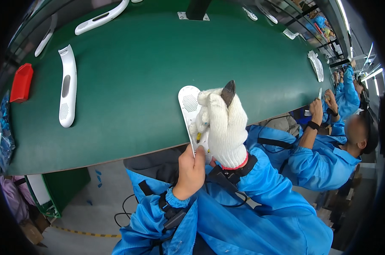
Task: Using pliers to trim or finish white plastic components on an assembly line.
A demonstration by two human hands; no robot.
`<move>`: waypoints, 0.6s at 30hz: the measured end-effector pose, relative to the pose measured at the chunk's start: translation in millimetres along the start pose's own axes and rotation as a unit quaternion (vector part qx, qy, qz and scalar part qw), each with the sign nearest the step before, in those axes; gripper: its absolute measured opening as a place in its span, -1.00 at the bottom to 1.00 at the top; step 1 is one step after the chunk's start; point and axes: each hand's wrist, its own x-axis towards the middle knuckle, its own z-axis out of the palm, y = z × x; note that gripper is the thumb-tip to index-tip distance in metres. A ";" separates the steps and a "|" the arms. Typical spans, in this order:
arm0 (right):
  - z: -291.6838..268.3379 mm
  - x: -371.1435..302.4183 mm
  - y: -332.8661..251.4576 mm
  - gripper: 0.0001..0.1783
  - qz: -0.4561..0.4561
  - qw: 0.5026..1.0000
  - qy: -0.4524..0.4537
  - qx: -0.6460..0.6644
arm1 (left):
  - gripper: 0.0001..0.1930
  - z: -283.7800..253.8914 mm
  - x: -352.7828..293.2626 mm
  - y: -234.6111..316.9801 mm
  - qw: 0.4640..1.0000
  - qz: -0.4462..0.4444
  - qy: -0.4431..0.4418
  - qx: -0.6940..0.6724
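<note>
Leftward sits a red tray (22,83), contents unclear; left fingers (198,154) pinch white casing (190,103); right fingers (218,114) clench a tool (229,93).

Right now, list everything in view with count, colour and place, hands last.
Table: one, green, across the middle
Held plastic part: one, white, at the hands
Loose plastic parts: several, white, table's left and far side
Tray: one, red, table's left
Bag: one, clear and blue, left edge
Post: one, black, table's far side
Dark pointed object: one, black, in the glove
Co-workers: at least two, blue clothes, right
Floor tape: one strip, yellow-black, lower left
Left hand: one, bare, on held part's near end
Right hand: one, white glove, over held part
</note>
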 end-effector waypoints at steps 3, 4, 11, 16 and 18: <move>-1.2 -8.4 -6.3 -0.74 -0.016 0.999 -0.040 -0.005 | -0.71 1.3 -1.0 7.3 0.999 -0.032 -0.002 -0.023; -3.3 -8.8 -7.7 -0.73 -0.028 0.998 -0.061 -0.011 | -0.71 1.1 0.0 7.1 0.999 -0.035 -0.011 -0.034; -18.6 17.6 -15.1 -0.70 0.039 0.992 -0.110 -0.044 | -0.69 3.2 2.0 -1.6 0.995 -0.058 -0.017 -0.082; -19.2 17.5 -9.3 -0.72 0.029 0.993 -0.100 -0.060 | -0.69 2.8 2.0 -1.3 0.994 -0.070 -0.020 -0.080; -18.5 17.4 -7.5 -0.73 0.036 0.994 -0.085 -0.056 | -0.70 2.6 2.1 0.1 0.994 -0.076 -0.024 -0.078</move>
